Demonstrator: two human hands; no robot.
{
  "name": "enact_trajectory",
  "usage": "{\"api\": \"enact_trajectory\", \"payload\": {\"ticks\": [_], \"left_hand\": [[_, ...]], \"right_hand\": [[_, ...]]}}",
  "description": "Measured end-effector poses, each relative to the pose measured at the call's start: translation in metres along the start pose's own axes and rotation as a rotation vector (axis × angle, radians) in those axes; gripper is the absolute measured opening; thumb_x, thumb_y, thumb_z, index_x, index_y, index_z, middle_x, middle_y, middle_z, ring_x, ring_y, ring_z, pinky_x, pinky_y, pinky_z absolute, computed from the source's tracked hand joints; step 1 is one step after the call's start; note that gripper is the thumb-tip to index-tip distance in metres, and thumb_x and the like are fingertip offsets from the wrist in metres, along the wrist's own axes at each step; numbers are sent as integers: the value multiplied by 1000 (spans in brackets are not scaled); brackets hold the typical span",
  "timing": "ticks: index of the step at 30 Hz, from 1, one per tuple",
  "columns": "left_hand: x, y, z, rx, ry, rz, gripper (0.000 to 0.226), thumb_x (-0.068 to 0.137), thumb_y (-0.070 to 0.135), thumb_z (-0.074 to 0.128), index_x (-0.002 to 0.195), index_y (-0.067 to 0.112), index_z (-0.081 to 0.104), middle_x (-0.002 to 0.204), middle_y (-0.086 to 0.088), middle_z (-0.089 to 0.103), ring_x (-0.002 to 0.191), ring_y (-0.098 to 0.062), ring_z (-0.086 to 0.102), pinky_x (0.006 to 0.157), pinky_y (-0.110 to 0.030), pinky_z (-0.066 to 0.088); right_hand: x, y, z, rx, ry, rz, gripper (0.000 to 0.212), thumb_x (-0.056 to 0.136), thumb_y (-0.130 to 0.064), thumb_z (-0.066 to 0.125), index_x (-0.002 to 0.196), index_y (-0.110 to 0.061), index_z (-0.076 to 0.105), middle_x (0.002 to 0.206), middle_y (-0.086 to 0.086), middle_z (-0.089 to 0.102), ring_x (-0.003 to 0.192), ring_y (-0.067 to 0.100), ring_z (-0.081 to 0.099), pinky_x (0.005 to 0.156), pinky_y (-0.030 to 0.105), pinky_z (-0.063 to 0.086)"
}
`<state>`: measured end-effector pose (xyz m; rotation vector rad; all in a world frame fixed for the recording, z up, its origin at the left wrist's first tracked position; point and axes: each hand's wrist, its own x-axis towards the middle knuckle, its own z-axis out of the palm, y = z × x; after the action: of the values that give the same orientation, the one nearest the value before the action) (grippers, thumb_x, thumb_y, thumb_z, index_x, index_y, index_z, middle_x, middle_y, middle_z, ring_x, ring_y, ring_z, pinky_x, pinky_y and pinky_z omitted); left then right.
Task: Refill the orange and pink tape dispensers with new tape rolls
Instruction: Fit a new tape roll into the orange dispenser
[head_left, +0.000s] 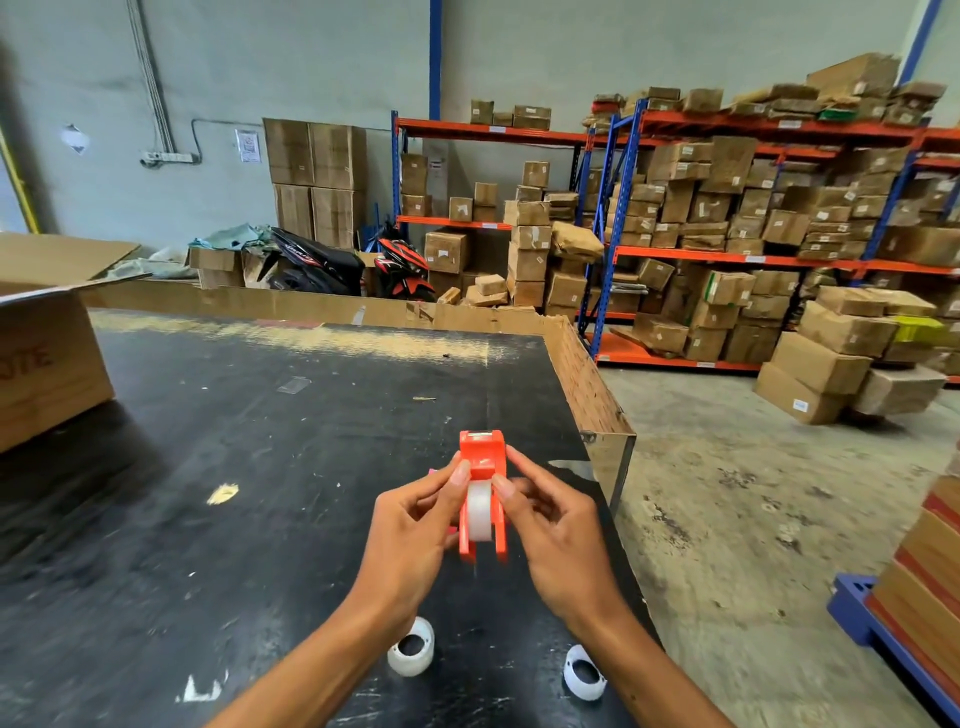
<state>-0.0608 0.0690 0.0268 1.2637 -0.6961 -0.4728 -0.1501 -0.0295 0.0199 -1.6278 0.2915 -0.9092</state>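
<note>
The orange tape dispenser (483, 457) is held above the black table (234, 467) between both hands, its cutter end pointing away from me. A white tape roll (480, 512) sits between its two side walls. My left hand (415, 535) grips its left side and my right hand (556, 540) its right side, with fingertips near the top of the roll. A sliver of pink (432, 472), probably the pink dispenser, shows behind my left fingers. Two more white tape rolls lie on the table, one (411, 647) under my left wrist and one (584, 672) near the right edge.
A large open cardboard box (47, 358) stands at the table's left. A cardboard wall (582, 374) lines the far and right edges. Past it are concrete floor, shelves of boxes (727, 223) and a blue pallet (872, 618) at the right.
</note>
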Motion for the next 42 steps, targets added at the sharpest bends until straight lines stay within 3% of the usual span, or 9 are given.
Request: {"api": "enact_trajectory", "payload": {"ticks": [7, 12, 15, 19, 22, 25, 29, 36, 42], "left_hand": [[2, 0, -4, 22, -48, -24, 25, 93, 20, 54, 88, 29, 77, 88, -6, 80, 79, -23, 76, 58, -24, 60], [7, -2, -4, 18, -82, -75, 26, 93, 23, 53, 108, 17, 73, 91, -8, 80, 74, -14, 75, 56, -18, 56], [8, -1, -3, 17, -107, -84, 28, 92, 24, 56, 117, 22, 68, 97, -6, 79, 78, -13, 74, 58, -16, 55], [7, -3, -8, 7, -112, -52, 32, 91, 20, 57, 123, 17, 65, 102, -3, 78, 96, -24, 73, 67, -23, 61], [7, -1, -9, 32, -135, -13, 33, 91, 18, 57, 123, 15, 65, 105, 1, 77, 99, -18, 72, 78, -28, 61], [6, 2, -8, 71, -147, 19, 28, 91, 20, 56, 116, 25, 68, 100, 4, 79, 92, -14, 74, 76, -29, 62], [10, 3, -12, 81, -138, 5, 32, 90, 25, 57, 121, 25, 66, 100, 3, 78, 92, -12, 74, 73, -24, 61], [16, -6, -13, 79, -83, -41, 41, 86, 26, 64, 128, 25, 60, 103, -13, 75, 94, -24, 74, 91, -47, 56], [23, -16, -14, 90, -72, -43, 36, 87, 17, 64, 123, 19, 64, 98, -9, 77, 88, -22, 76, 85, -44, 60]], "right_hand": [[2, 0, -6, -184, -106, 11, 22, 95, -28, 53, 107, -39, 68, 90, 10, 59, 82, 13, 63, 82, 28, 55], [5, 0, -8, -148, -76, 7, 25, 93, -27, 57, 104, -47, 66, 94, -7, 72, 96, 7, 68, 84, 19, 53], [8, 0, -8, -78, 1, 18, 30, 90, -25, 62, 116, -38, 62, 88, -3, 75, 94, 10, 71, 85, 24, 57], [2, -2, -7, -38, -33, 24, 22, 91, -24, 60, 109, -34, 67, 90, -19, 76, 97, -2, 68, 81, 11, 51], [-3, -2, -5, -67, -48, 8, 21, 94, -26, 55, 101, -37, 71, 95, -8, 77, 98, 3, 68, 82, 9, 48], [-5, -1, -4, -66, -22, -6, 21, 94, -28, 55, 103, -34, 73, 97, -3, 76, 98, 5, 68, 83, 13, 48], [1, -8, -5, -32, -61, -3, 22, 93, -19, 56, 102, -34, 70, 88, -21, 76, 94, -2, 69, 77, 8, 49], [13, -2, -9, -6, -4, 61, 16, 91, -17, 60, 100, -26, 69, 81, -12, 78, 83, 8, 73, 66, 18, 57], [20, 4, -14, -83, -85, 104, 17, 92, -23, 59, 102, -32, 69, 94, -9, 78, 92, 8, 72, 77, 24, 59]]}}
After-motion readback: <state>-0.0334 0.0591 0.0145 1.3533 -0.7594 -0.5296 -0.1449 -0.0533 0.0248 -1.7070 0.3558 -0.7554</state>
